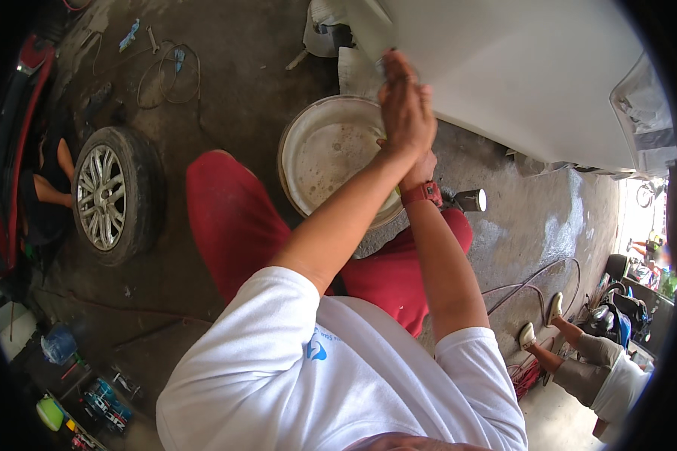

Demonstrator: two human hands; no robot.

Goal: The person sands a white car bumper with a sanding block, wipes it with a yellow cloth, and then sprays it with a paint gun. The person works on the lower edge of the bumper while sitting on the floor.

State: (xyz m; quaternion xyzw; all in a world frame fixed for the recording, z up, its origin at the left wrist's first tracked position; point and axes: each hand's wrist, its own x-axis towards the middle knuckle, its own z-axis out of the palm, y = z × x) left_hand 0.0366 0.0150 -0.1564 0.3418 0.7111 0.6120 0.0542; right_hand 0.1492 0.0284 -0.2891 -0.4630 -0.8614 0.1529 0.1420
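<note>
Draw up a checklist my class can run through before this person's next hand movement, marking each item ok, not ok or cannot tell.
1. Both bare hands in view: ok; the left hand overlaps the right hand, which is partly hidden.
2. Right hand's grip known: cannot tell; the left hand covers its fingers.
3. Wrists bare: not ok; a red strapped watch is on the right wrist.
4. Hands off the large, smooth, pale vehicle panel: cannot tell; they overlap its edge in this view.
5. Round, stained off-white basin close by: seems ok; it sits beyond the knees.
6. Person in grey-brown shorts clear of the hands: ok; well off to the right.
</note>
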